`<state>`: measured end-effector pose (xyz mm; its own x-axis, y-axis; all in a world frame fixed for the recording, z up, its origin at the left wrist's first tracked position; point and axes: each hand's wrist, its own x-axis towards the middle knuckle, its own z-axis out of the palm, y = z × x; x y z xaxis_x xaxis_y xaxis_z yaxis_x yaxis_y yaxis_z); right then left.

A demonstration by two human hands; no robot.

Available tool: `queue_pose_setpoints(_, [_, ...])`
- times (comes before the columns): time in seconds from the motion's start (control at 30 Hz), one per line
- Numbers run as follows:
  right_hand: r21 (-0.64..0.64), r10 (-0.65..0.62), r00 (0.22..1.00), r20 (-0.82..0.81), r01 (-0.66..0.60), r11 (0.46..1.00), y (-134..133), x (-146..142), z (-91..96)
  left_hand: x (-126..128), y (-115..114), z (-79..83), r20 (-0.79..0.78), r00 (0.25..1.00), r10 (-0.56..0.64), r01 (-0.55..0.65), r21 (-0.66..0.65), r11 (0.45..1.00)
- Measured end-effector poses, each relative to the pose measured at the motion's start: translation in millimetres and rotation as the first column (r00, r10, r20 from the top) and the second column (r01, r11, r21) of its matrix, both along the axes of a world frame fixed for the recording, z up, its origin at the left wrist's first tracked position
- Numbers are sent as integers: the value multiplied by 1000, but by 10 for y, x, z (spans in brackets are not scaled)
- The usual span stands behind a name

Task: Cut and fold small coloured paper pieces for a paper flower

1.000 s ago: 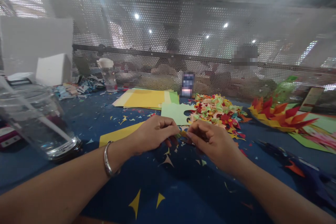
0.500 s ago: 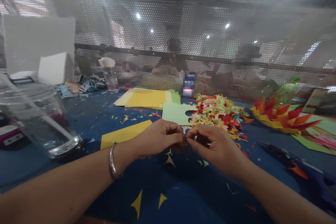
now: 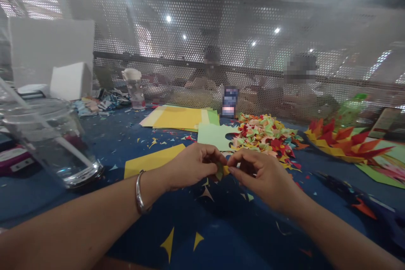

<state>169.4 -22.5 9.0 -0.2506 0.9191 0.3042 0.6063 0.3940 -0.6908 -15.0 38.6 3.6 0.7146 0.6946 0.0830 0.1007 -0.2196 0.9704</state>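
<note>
My left hand (image 3: 191,165) and my right hand (image 3: 262,175) meet over the dark blue table (image 3: 202,228), fingers pinched together. Between the fingertips sits a small yellow and green folded paper piece (image 3: 222,171); both hands pinch it. A metal bangle (image 3: 139,193) is on my left wrist. Just beyond the hands lie a pale green sheet (image 3: 215,136) with a cut-out and a heap of small folded coloured paper pieces (image 3: 267,135). A yellow sheet (image 3: 152,161) lies left of my left hand.
A clear plastic cup (image 3: 53,143) with a straw stands at the left. Yellow sheets (image 3: 179,117) lie farther back. A spiky red and orange paper piece (image 3: 344,143) is at the right. Paper scraps litter the table. People sit behind a perforated mesh screen (image 3: 202,50).
Both hands stay together at the same spot, working the small paper piece; the fingers have shifted slightly and more yellow of the piece shows now. The view has drifted a little.
</note>
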Motion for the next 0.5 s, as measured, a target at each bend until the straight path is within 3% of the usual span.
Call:
queue_pose_setpoints(0.13, [50,-16,998,58,13,999,-13,-4,28,16,-37,40,28,1000,-10,11,-31,999])
queue_pose_setpoints(0.37, [115,-19,996,87,9,993,-17,30,41,1,-78,96,117,993,-1,32,-267,963])
queue_pose_setpoints(0.5, [141,-9,992,126,-9,990,-29,38,50,-21,-54,79,104,994,-44,67,-231,971])
